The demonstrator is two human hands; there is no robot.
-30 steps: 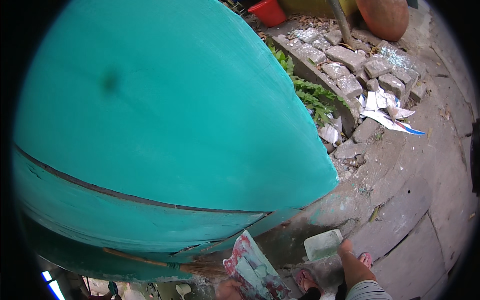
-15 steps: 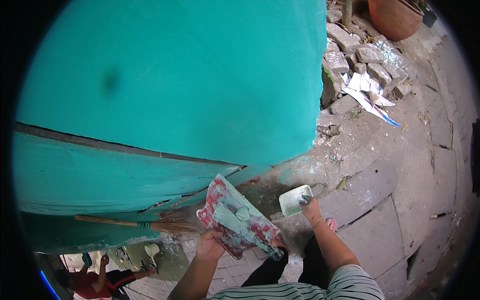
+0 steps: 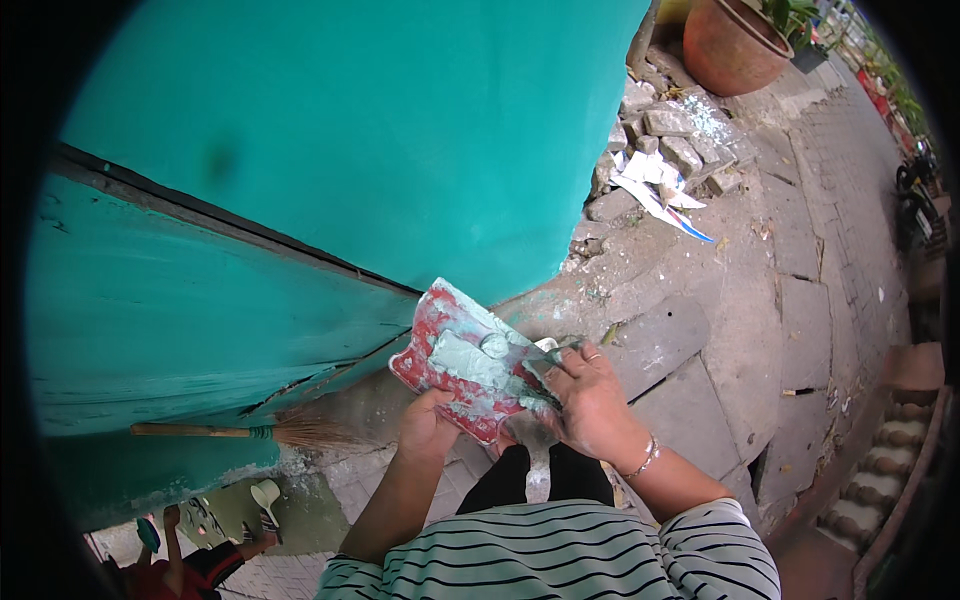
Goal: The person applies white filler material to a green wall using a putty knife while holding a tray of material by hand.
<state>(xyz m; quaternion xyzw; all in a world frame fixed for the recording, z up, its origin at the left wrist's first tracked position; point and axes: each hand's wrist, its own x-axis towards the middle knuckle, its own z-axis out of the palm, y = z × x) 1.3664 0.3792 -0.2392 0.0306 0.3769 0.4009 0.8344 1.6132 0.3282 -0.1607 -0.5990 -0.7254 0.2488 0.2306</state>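
Observation:
In the head view my left hand (image 3: 428, 430) grips the lower left edge of a red board (image 3: 425, 328) smeared with pale mint paste (image 3: 458, 355), thickest in the middle. My right hand (image 3: 600, 415) is at the board's right side, fingers closed on a grey flat scraper (image 3: 535, 425), partly hidden by them. A small white tray (image 3: 547, 344) peeks out behind the board. Ahead rises a teal wall (image 3: 360, 140) with a dark groove along its lower section.
A broom (image 3: 185, 429) lies along the wall's base near a white dipper (image 3: 264, 493). A person in red (image 3: 168, 575) is at lower left. Broken pavers (image 3: 665, 122), white scraps (image 3: 655, 190) and a clay pot (image 3: 725, 50) line the upper right; a balustrade (image 3: 880, 470) stands right.
My hands and the board have come higher into view. My right hand has moved from over the white tray to the board's right side, holding a tool. The view has shifted along the path.

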